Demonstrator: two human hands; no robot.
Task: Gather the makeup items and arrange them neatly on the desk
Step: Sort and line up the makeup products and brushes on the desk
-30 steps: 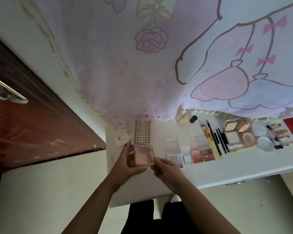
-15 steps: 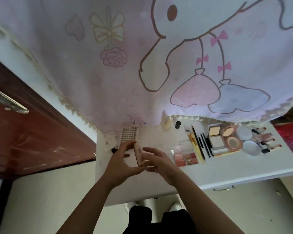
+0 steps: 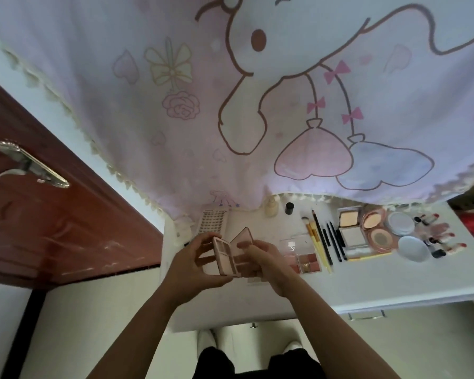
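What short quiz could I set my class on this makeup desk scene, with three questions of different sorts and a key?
1. True or false: the pink rectangular eyeshadow palette is open, with its lid raised.
2. Which holds the palette? A) the left hand alone; B) the right hand alone; C) both hands.
3. Fill in: by the person's own sides, the red-tipped lipsticks lie at the ___ end of the white desk.
Key: 1 true; 2 C; 3 right.
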